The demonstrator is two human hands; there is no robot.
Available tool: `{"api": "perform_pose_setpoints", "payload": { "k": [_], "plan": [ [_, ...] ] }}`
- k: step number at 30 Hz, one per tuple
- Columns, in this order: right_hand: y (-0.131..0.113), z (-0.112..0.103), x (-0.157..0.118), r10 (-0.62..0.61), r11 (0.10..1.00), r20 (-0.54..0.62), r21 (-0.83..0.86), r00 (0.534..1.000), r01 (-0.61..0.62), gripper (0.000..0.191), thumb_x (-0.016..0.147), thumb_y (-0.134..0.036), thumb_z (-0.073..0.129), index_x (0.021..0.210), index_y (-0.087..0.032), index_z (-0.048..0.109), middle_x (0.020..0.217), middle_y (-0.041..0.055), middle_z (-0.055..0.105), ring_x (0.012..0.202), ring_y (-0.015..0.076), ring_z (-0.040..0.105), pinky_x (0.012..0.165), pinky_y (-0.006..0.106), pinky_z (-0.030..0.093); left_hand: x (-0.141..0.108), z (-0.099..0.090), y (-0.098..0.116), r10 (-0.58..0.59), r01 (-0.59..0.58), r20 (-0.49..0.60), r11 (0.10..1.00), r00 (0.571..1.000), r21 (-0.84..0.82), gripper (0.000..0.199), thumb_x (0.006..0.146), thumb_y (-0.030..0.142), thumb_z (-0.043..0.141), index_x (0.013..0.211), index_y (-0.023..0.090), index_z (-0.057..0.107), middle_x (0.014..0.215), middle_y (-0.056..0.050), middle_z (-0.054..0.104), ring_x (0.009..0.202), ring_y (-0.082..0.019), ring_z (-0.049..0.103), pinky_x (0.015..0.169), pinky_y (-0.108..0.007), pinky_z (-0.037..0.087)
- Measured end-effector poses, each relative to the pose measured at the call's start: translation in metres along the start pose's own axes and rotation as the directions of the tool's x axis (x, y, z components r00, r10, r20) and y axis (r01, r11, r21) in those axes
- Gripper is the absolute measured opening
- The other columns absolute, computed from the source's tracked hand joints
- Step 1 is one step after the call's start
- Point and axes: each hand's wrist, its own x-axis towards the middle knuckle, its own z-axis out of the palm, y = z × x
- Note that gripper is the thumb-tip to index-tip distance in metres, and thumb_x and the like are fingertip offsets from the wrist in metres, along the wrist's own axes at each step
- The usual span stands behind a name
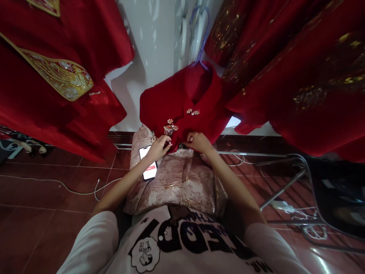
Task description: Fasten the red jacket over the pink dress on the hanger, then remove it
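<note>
A red jacket (165, 101) hangs in front of me on a purple hanger (201, 53), its lower edge reaching my lap. A jewelled clasp (193, 112) sits near its neck opening, and a beaded ornament with a tassel (170, 127) lies on its left part. Just below that ornament, my left hand (162, 147) has its fingertips pinched together near the hem. Opposite it, my right hand (199, 142) is curled, thumb and forefinger closed at the hem. Between them is a small dark object (181, 145). Whatever either pinch holds is too small to name.
Shiny pinkish fabric (182, 182) covers my lap. A lit phone (149, 171) lies on it, partly under my left forearm. Red embroidered garments (62, 72) hang on both sides. To the right stands a metal-framed chair (306, 171); white cables (65, 186) run across the tiled floor.
</note>
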Motion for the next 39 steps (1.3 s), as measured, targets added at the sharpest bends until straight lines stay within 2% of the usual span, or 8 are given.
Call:
{"api": "perform_pose_setpoints", "payload": {
  "k": [7,13,16,19,25,29,35,39],
  "plan": [
    [0.005,-0.020,-0.002,0.008,0.985,0.002,0.174,1.000,-0.008,0.015,0.069,-0.016,0.074,0.073,-0.018,0.060,0.069,-0.0003,0.069,0.067,0.0136,0.065,0.061,0.022,0.045,0.003,0.001,0.010,-0.051,0.043,-0.047,0.986,0.998,-0.161,0.007,0.091,0.020,0.053,0.095,0.018,0.059,0.093,-0.004,0.065,0.083,-0.014,0.065,0.080,-0.027,0.053],
    [-0.002,-0.024,-0.006,-0.168,0.790,0.088,0.607,0.982,0.081,0.019,0.065,-0.024,0.078,0.073,-0.018,0.062,0.070,0.0005,0.071,0.066,0.0135,0.067,0.063,0.024,0.052,0.008,0.005,0.014,-0.234,0.210,-0.038,0.923,0.971,-0.323,0.017,0.074,0.008,0.061,0.089,0.017,0.065,0.083,-0.001,0.068,0.076,-0.012,0.065,0.077,-0.025,0.054],
    [-0.013,-0.011,-0.006,-0.229,0.759,0.048,0.634,0.972,0.148,0.017,0.069,-0.026,0.077,0.074,-0.018,0.063,0.073,0.0013,0.072,0.069,0.0132,0.069,0.065,0.023,0.053,0.012,0.006,0.014,-0.369,0.322,-0.019,0.833,0.929,-0.451,0.013,0.071,0.010,0.064,0.082,0.016,0.067,0.078,0.000,0.070,0.072,-0.011,0.065,0.074,-0.024,0.054],
    [-0.026,0.003,-0.005,-0.188,0.784,-0.052,0.594,0.981,0.182,0.012,0.072,-0.020,0.072,0.074,-0.018,0.060,0.073,0.0007,0.071,0.070,0.0130,0.070,0.065,0.022,0.053,0.015,0.005,0.014,-0.464,0.403,0.045,0.711,0.884,-0.576,0.008,0.069,0.012,0.066,0.076,0.015,0.065,0.072,0.001,0.071,0.068,-0.011,0.067,0.071,-0.023,0.054],
    [-0.033,0.014,-0.005,-0.122,0.825,-0.155,0.533,0.980,0.187,0.013,0.075,-0.016,0.070,0.077,-0.019,0.058,0.076,0.0009,0.072,0.073,0.0141,0.072,0.067,0.022,0.053,0.017,0.000,0.015,-0.502,0.451,0.156,0.545,0.851,-0.707,0.009,0.073,0.021,0.069,0.076,0.014,0.065,0.070,-0.002,0.073,0.066,-0.012,0.071,0.073,-0.026,0.059],
    [-0.034,0.015,-0.006,-0.165,0.828,-0.202,0.504,0.965,0.247,0.010,0.077,-0.016,0.067,0.080,-0.020,0.058,0.076,0.0001,0.069,0.070,0.0126,0.068,0.068,0.022,0.053,0.018,-0.012,0.011,-0.440,0.469,0.237,0.553,0.866,-0.688,0.013,0.074,0.024,0.070,0.080,0.013,0.069,0.076,-0.005,0.075,0.069,-0.013,0.073,0.078,-0.029,0.061],
    [-0.038,0.015,-0.008,-0.184,0.838,-0.210,0.476,0.960,0.265,0.009,0.079,-0.014,0.063,0.082,-0.020,0.058,0.075,-0.0009,0.066,0.070,0.0117,0.065,0.068,0.021,0.051,0.019,-0.032,0.010,-0.248,0.377,0.290,0.706,0.925,-0.599,0.014,0.076,0.022,0.067,0.085,0.016,0.075,0.090,-0.007,0.079,0.082,-0.015,0.075,0.085,-0.032,0.061],
    [-0.038,0.014,-0.007,-0.180,0.836,-0.204,0.483,0.962,0.259,0.009,0.079,-0.014,0.063,0.084,-0.020,0.059,0.077,-0.0005,0.067,0.071,0.0116,0.065,0.069,0.021,0.051,0.018,-0.030,0.014,-0.302,0.380,0.231,0.720,0.925,-0.581,0.016,0.072,0.023,0.072,0.085,0.016,0.077,0.089,-0.007,0.079,0.081,-0.017,0.075,0.086,-0.033,0.061]
  ]
}}
